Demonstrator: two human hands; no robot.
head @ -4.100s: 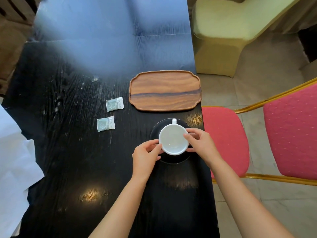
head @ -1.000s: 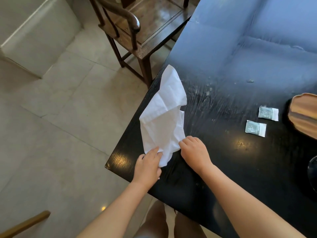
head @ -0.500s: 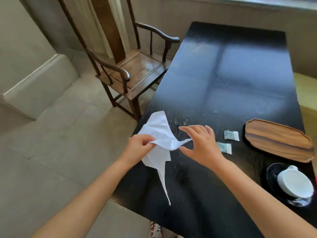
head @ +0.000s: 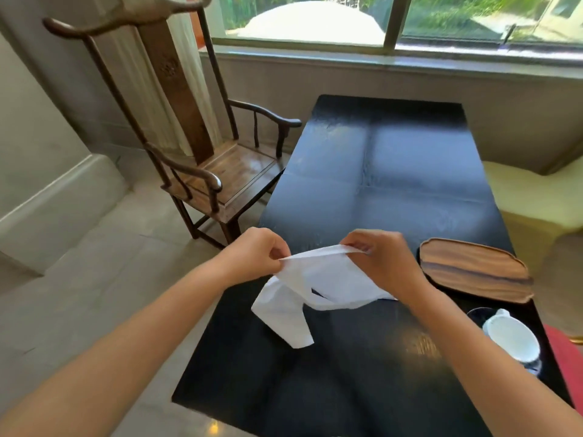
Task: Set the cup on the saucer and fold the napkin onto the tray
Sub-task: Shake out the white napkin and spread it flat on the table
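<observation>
A white napkin [head: 303, 288] hangs in the air above the black table [head: 394, 190], crumpled, its lower end dangling. My left hand [head: 255, 255] pinches its top edge at the left and my right hand [head: 383, 263] pinches the same edge at the right, so the edge is stretched between them. The wooden tray [head: 473, 272] lies to the right of my right hand, with nothing on it. The white cup [head: 512, 339] stands on the dark saucer [head: 476, 315] near the table's right edge, in front of the tray.
A dark wooden armchair [head: 202, 171] stands at the table's left side. A pale yellow seat [head: 533, 193] and a red seat [head: 564, 351] are at the right. A wall with a window sill runs behind the table's far end.
The napkin has been lifted off the table's left edge and carried toward the middle. Both hands now grip its top edge and hold it spread between them. The view has tilted upward.
</observation>
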